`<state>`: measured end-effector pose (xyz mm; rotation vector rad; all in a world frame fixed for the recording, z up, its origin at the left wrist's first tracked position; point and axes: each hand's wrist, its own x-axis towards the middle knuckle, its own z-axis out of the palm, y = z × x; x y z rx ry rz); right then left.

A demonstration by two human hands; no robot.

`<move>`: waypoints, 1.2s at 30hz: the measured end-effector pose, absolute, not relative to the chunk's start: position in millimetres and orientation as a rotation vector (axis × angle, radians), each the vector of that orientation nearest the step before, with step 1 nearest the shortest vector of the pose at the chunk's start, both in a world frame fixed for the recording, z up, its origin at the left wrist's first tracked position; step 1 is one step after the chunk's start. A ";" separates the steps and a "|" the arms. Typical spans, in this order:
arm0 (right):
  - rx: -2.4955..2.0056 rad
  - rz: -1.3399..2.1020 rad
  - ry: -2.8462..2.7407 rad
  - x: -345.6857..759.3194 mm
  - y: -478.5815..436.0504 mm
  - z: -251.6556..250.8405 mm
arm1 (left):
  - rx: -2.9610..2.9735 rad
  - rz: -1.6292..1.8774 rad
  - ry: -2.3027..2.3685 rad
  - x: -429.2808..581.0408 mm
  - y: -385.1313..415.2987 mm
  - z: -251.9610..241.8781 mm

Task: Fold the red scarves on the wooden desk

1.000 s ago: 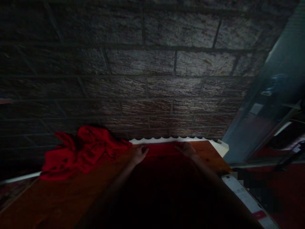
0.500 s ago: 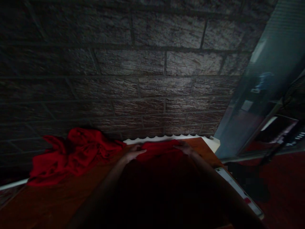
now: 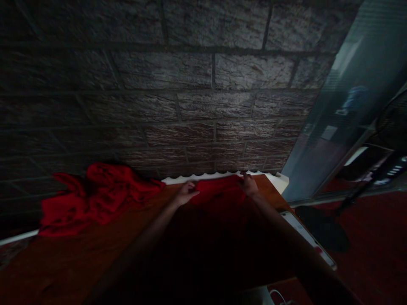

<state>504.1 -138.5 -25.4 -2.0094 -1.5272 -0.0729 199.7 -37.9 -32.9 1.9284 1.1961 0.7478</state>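
Red cloth (image 3: 219, 191) between left hand (image 3: 185, 194) and right hand (image 3: 250, 186) vanishes in shadow.

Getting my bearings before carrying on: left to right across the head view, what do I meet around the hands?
Crumpled red cloth, left hand, smoother red cloth, right hand, white flat object.

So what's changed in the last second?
Your left hand and right hand have shifted slightly right along the wooden table, with the spread red cloth between them; the right one now reaches the white scalloped strip. Too dark to tell any grip change. The crumpled red pile stays put.
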 end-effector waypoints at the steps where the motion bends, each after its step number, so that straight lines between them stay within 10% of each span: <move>1: -2.010 -0.083 -1.546 498.9 -136.6 -29.0 | 2.096 0.826 1.209 200.8 -39.9 -32.7; 11: -1.962 -0.105 -1.982 459.4 -153.1 -63.8 | 3.001 0.372 0.771 225.4 -87.2 -48.2; 36: -1.583 -0.034 -2.025 473.5 -131.6 -51.5 | 3.104 0.952 0.795 227.8 -51.2 -52.8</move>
